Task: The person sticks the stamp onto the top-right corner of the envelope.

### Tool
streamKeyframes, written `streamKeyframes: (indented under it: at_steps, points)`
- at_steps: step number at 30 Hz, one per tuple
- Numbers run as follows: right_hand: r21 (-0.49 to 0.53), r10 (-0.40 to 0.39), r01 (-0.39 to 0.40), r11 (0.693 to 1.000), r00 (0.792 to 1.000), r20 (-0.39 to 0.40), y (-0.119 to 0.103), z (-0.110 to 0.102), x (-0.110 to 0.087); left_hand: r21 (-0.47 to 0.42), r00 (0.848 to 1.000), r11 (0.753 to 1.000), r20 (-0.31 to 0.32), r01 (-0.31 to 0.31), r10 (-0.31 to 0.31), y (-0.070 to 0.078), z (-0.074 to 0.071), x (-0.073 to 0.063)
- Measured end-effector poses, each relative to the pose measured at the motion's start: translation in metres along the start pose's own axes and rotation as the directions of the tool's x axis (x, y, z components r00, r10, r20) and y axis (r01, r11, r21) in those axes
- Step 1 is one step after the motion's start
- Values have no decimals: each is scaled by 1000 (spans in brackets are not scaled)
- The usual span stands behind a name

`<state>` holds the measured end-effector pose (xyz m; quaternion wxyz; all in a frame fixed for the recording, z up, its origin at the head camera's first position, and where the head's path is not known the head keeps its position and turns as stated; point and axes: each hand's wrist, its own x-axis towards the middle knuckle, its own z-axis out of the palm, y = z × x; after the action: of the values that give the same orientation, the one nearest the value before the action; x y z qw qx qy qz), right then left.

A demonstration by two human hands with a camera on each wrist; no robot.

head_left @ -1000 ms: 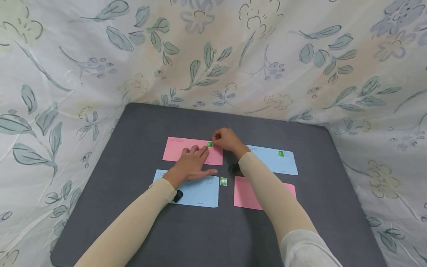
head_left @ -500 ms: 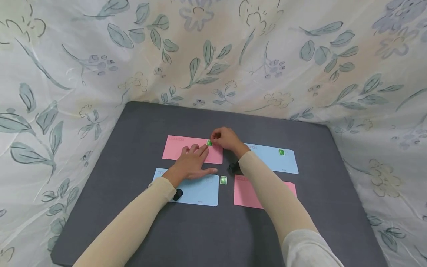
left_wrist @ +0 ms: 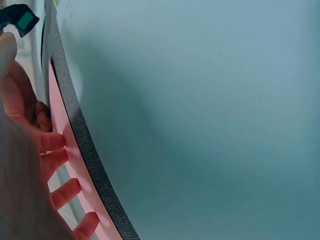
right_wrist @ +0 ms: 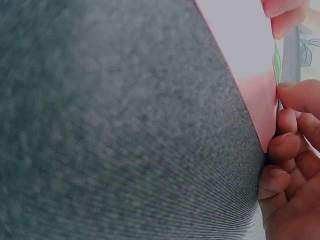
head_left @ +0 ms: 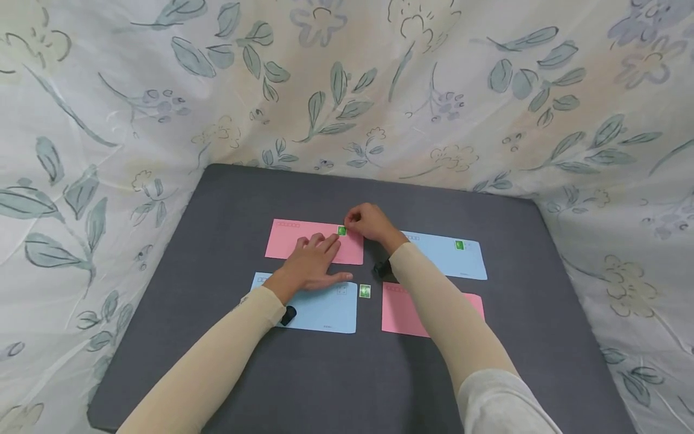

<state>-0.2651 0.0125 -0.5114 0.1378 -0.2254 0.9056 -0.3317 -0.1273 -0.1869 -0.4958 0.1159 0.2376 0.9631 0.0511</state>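
Soft, even light bathes the desk [head_left: 303,380].
Wrist views are dimmer, the pink envelope [right_wrist: 255,100] partly washed pale.

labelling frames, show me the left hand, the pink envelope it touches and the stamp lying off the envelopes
Left hand [head_left: 310,265], head view, back of the hand
Pink envelope [head_left: 286,240], head view, bare left part
Stamp [head_left: 365,292], head view, middle

I work in a curtained-off spot, its kind of room impossible to tell: flower-printed fabric [head_left: 347,84] surrounds my dark grey surface [head_left: 325,386].
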Motion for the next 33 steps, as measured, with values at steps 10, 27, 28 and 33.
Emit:
streamKeyframes:
  at_steps: [10,27,28,33]
  points:
    - [20,7,-7,1000,1000,-1,-3,-1,1,1,1000,1000,-27,-5,5,0,2,-5]
    - [106,41,-41,994,999,-1,1,-1,-1,-21,1000,1000,-14,-2,1,1,1,-6]
    - [110,43,-43,993,999,-3,1,-2,-1,-23,1000,1000,-15,-2,2,1,1,-6]
    - [131,51,-50,990,999,-5,1,-3,-1,-21,1000,1000,-8,0,0,3,-3,-7]
